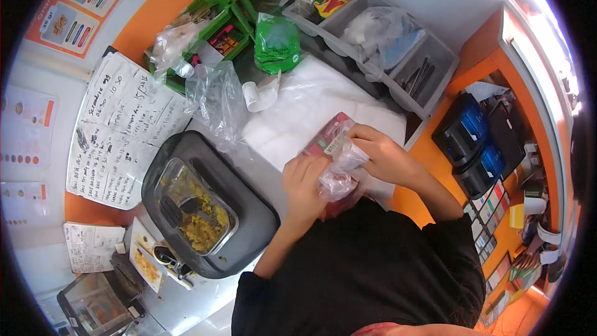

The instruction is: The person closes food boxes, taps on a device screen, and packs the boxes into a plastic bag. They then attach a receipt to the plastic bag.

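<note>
Both hands are on a red printed packet (329, 134) with a clear plastic bag (341, 174) gathered at its near end. My left hand (303, 185) is closed on the packet and bag from the left side. On the right, my right hand (378, 150) has its fingers pinched on the bag's crumpled plastic. The packet's lower part is partly hidden by the hands and bag. Beneath lies a stack of white sheets or bags (311, 93), and a curled paper label strip (264, 94) sits at its left edge.
Left stands a black rice-cooker-like pot (249, 211) whose clear lid shows yellow food. Behind are a clear bag (214, 102), a green packet (277, 43), green baskets (239, 15) and a grey divided bin (429, 102). At right, black-and-blue devices (469, 127) sit on an orange counter.
</note>
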